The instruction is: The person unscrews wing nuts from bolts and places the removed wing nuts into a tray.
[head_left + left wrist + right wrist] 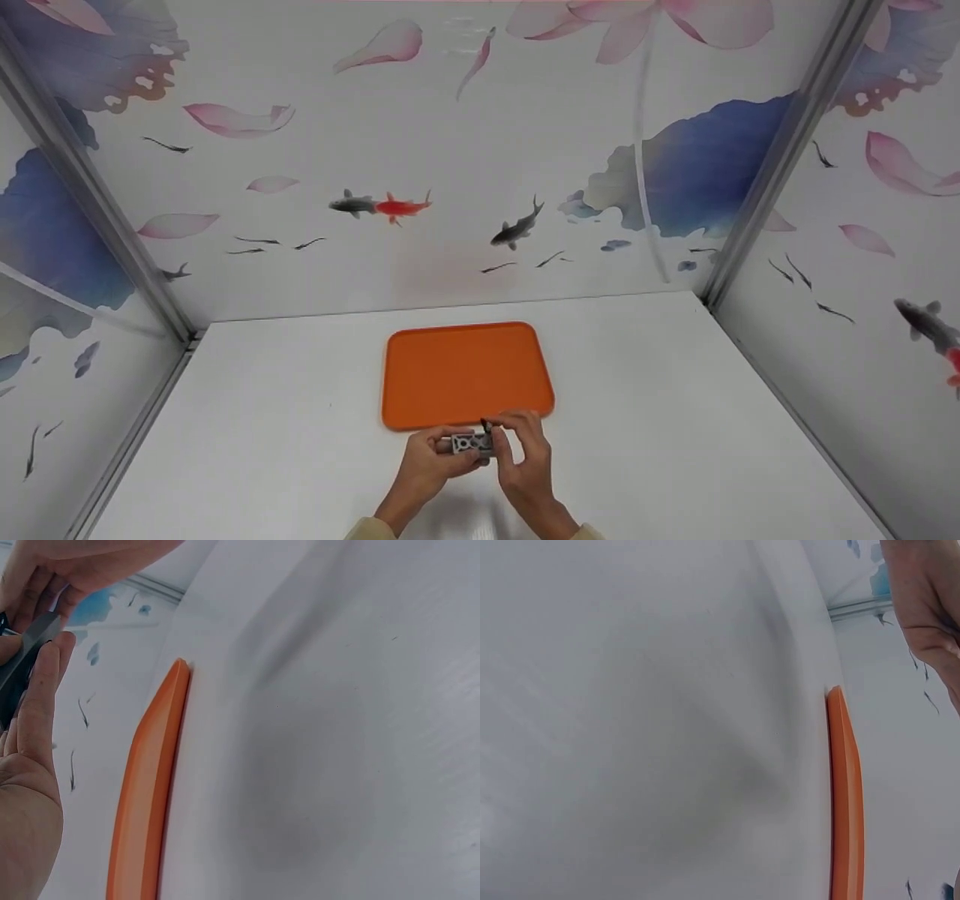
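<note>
In the head view, my left hand (431, 463) holds a small grey piece (471, 443) with round openings in its face, its fingers behind and thumb along the lower edge. My right hand (529, 457) pinches the piece's right end between thumb and forefinger, where a small dark part (486, 426) sticks up. From the left wrist, the grey piece (36, 636) appears as a narrow, flat-sided shape, partly covered by fingers. Only part of the right hand (930, 604) shows in the right wrist view, and the piece is hidden there.
An orange tray (466, 375) lies on the white table (285, 420) just beyond both hands. Printed panels with metal corner posts (787, 161) enclose the table at the back and on both sides.
</note>
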Tool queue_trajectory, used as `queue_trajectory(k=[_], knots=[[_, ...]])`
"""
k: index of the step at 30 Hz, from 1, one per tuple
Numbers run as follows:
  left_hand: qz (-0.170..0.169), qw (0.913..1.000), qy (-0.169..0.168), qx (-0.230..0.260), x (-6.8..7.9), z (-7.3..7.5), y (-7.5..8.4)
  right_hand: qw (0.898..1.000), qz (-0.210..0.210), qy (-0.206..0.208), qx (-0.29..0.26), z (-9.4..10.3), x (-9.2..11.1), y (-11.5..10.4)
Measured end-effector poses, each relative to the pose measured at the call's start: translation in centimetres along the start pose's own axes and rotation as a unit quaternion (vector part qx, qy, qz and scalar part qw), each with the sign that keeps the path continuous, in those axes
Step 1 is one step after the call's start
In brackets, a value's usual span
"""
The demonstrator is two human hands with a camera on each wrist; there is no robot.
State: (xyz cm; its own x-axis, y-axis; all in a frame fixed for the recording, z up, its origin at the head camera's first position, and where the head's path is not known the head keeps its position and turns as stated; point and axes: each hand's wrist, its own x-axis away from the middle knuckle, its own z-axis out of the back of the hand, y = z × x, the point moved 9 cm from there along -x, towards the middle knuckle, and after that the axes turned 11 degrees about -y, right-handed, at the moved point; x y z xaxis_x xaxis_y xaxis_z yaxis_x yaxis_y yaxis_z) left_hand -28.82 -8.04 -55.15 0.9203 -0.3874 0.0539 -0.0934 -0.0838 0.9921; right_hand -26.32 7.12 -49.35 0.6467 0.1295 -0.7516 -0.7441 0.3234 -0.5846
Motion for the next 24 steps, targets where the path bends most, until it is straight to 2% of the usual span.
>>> queue_trajectory(k=[8, 24], knots=[[-0.014, 0.9998, -0.009, 0.013, 0.07, -0.11, 0.18, 1.0, 0.003, -0.001, 0.008, -0.07, 0.06, -0.14], [-0.003, 1.0, -0.003, 0.009, 0.26, -0.23, 0.04, 0.999, -0.022, 0.017, 0.027, 0.19, 0.31, 0.41]])
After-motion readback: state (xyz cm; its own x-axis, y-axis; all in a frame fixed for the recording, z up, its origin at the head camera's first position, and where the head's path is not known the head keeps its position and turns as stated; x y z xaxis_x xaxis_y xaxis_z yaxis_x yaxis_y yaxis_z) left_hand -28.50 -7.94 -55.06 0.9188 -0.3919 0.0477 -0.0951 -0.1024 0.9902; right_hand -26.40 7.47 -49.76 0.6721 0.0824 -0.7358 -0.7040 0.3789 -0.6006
